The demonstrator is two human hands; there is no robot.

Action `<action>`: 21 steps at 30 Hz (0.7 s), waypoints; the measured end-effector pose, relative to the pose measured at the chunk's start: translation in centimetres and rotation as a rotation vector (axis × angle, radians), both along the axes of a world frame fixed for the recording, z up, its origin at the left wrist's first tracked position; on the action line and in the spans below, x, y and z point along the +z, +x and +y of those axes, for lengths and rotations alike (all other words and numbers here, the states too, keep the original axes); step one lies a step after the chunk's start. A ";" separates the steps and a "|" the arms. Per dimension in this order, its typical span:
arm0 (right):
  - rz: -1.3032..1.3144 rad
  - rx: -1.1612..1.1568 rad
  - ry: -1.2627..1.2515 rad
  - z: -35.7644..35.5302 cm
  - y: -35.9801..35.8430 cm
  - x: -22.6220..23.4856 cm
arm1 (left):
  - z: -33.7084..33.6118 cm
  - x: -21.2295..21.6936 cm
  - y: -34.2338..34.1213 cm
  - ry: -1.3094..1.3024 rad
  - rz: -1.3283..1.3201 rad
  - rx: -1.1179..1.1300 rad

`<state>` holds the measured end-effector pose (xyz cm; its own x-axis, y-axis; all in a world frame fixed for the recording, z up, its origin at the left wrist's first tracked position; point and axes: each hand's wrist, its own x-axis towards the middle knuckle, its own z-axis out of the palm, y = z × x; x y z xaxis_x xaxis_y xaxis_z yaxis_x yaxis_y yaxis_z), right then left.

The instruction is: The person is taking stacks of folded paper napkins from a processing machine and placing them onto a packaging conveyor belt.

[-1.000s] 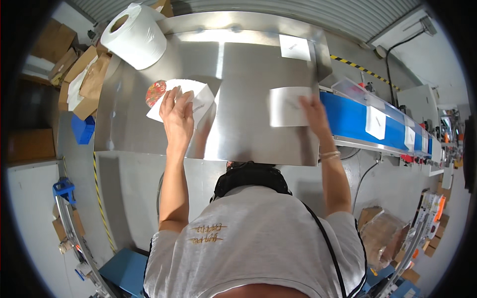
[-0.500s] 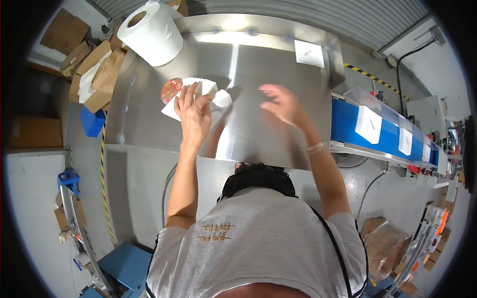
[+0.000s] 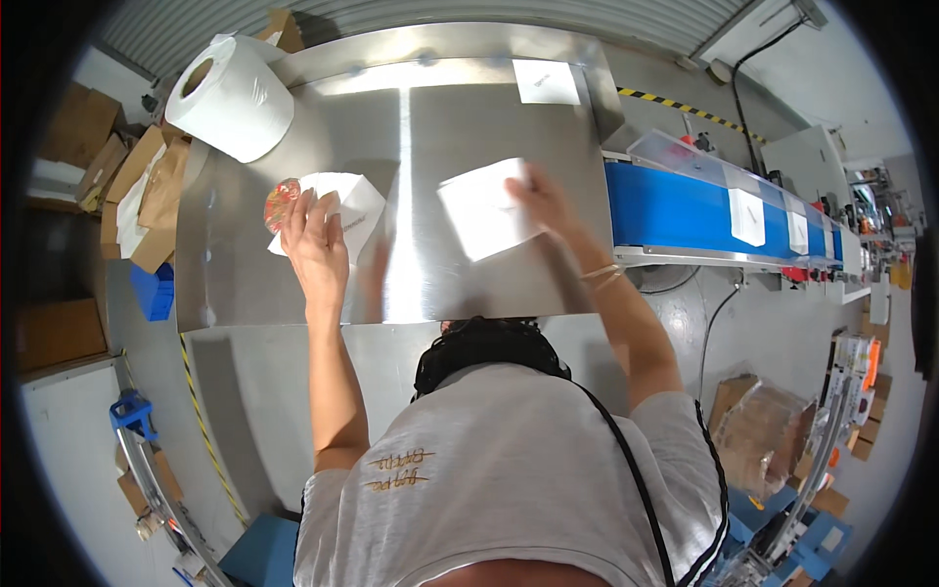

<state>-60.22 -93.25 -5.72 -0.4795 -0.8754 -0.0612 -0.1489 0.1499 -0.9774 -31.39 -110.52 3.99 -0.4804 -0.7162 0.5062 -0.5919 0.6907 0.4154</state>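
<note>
My left hand (image 3: 318,240) lies over a white paper packet (image 3: 360,207) on the steel table, fingers bent and thumb towards its right side. The packet is angular, with dark print low on its right part. A round piece with a red, green and gold pattern (image 3: 280,203) shows at the packet's left edge, partly covered by my fingers. My right hand (image 3: 548,205), smeared by motion, pinches the right edge of a white square packet (image 3: 482,210) above the table's middle. What lies beneath my left fingertips is hidden.
A big white roll (image 3: 235,103) stands at the table's back left corner. One white packet (image 3: 546,81) lies at the back right. The blue conveyor belt (image 3: 665,210) on the right carries several white packets (image 3: 747,217). Cardboard boxes (image 3: 147,205) stand left of the steel table (image 3: 284,293).
My right hand, empty before, now holds a white square packet. The crumpled white paper under my left hand now looks flatter. The packets on the belt have moved right, away from the table.
</note>
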 end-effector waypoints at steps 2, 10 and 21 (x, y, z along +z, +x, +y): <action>-0.167 -0.235 -0.059 3.5 -2.6 0.4 | 0.0 -0.5 0.5 0.009 0.031 0.017; 1.208 -0.871 0.698 12.5 -10.9 2.6 | 0.1 -0.7 -0.2 0.009 0.036 0.015; 0.265 0.514 -0.092 -9.8 8.6 7.7 | 1.1 0.6 -0.3 -0.008 0.001 -0.035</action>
